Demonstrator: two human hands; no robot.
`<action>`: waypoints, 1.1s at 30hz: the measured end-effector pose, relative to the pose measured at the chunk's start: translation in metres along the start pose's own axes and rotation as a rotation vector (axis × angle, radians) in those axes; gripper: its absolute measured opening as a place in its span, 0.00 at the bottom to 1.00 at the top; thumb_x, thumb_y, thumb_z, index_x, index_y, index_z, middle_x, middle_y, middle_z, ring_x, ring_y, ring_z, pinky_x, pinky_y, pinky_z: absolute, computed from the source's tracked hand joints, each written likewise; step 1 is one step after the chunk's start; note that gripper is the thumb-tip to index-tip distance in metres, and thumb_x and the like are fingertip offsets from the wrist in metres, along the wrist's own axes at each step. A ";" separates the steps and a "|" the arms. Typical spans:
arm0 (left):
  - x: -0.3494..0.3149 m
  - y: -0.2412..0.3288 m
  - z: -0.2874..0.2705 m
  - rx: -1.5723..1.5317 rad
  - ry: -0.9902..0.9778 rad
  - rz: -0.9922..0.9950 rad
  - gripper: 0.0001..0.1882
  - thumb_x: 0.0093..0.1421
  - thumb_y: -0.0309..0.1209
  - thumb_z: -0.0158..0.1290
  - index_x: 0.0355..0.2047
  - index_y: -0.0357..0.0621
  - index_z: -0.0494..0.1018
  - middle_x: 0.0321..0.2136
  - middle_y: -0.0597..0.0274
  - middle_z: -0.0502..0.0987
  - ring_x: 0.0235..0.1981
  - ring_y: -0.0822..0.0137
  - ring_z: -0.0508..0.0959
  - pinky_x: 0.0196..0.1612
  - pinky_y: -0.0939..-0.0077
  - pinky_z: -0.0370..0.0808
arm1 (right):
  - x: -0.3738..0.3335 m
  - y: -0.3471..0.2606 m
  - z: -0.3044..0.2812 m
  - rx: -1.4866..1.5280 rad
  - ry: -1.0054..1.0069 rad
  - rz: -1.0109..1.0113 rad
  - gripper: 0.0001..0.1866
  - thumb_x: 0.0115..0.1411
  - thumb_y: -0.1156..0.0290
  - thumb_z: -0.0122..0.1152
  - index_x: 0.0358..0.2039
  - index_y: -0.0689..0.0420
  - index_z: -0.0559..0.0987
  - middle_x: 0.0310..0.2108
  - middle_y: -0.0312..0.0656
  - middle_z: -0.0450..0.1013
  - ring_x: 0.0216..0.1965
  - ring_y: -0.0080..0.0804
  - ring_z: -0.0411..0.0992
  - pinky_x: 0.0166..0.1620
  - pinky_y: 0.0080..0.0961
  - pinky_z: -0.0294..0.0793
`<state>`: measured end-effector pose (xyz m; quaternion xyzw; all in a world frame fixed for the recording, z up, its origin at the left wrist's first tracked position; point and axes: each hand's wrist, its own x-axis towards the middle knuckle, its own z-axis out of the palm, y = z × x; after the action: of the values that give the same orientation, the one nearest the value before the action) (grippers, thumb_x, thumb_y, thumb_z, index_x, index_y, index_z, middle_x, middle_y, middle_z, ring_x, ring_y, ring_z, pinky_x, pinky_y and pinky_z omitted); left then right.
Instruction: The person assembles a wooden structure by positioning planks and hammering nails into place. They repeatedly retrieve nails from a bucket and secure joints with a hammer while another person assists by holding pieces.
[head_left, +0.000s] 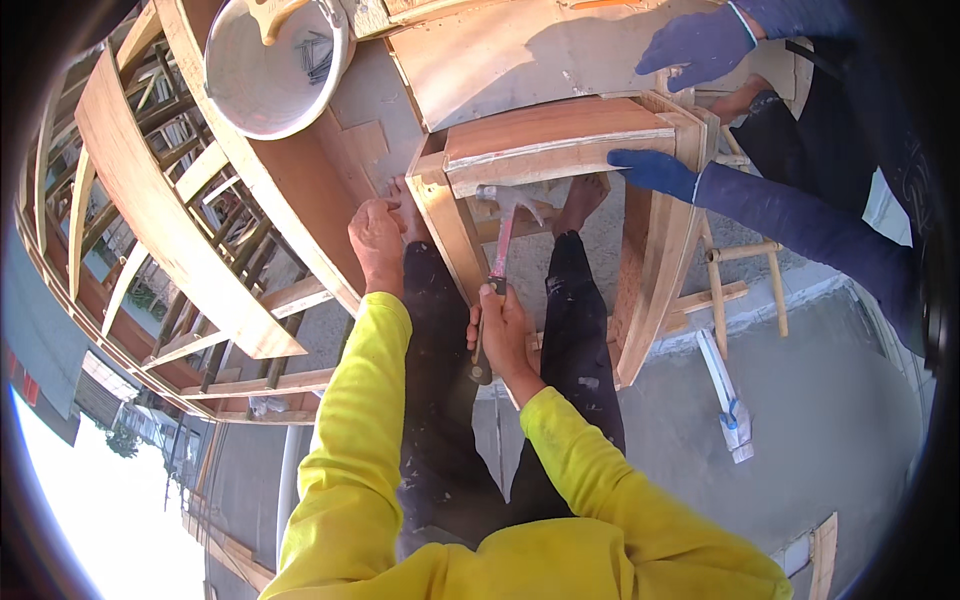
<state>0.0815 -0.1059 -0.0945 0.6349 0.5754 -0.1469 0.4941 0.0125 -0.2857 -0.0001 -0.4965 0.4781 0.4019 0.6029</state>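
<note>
My right hand (508, 335) is closed round the handle of a claw hammer (503, 235). The hammer has a pinkish-red worn shaft and a dark grip, and its metal head is up by the edge of a wooden frame (560, 150). My left hand (378, 240) is closed, left of that frame. What its fingers hold, if anything, is too small to make out. The frame has a reddish plywood top and pale timber legs, and it stands between and beyond my legs. A co-worker's blue-gloved hand (655, 173) rests on its right end; the other gloved hand (697, 48) is above a plywood sheet.
A pale bucket (225, 100) with nails (316, 58) and a wooden handle stands at the upper left. Curved timber framing (170, 215) fills the left side. A plywood sheet (480, 50) lies beyond the frame. To the right are a bamboo ladder-like piece (716, 285) and a light strip (720, 375).
</note>
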 end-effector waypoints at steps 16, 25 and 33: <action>0.031 0.054 0.055 0.307 -0.617 0.481 0.08 0.60 0.23 0.59 0.38 0.39 0.85 0.31 0.65 0.85 0.32 0.77 0.79 0.41 0.80 0.76 | 0.011 0.015 -0.002 0.165 0.091 -0.123 0.10 0.73 0.60 0.51 0.41 0.54 0.68 0.22 0.31 0.66 0.17 0.19 0.67 0.19 0.20 0.68; 0.063 0.050 0.062 0.366 -0.843 0.659 0.07 0.58 0.23 0.62 0.38 0.40 0.84 0.31 0.65 0.85 0.32 0.76 0.80 0.39 0.78 0.77 | -0.014 -0.003 -0.013 0.099 0.033 -0.253 0.13 0.71 0.61 0.56 0.44 0.58 0.69 0.19 0.32 0.66 0.17 0.18 0.69 0.20 0.17 0.69; 0.070 0.087 0.084 0.768 -1.210 1.058 0.09 0.57 0.21 0.62 0.39 0.42 0.81 0.30 0.57 0.82 0.31 0.63 0.83 0.37 0.70 0.79 | -0.025 -0.100 -0.093 -0.254 -0.189 -0.376 0.18 0.72 0.66 0.53 0.56 0.63 0.67 0.26 0.38 0.70 0.21 0.22 0.69 0.27 0.24 0.69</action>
<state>0.2105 -0.1183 -0.1469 0.7530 -0.2414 -0.3925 0.4698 0.0864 -0.3954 0.0409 -0.6090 0.2643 0.3841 0.6417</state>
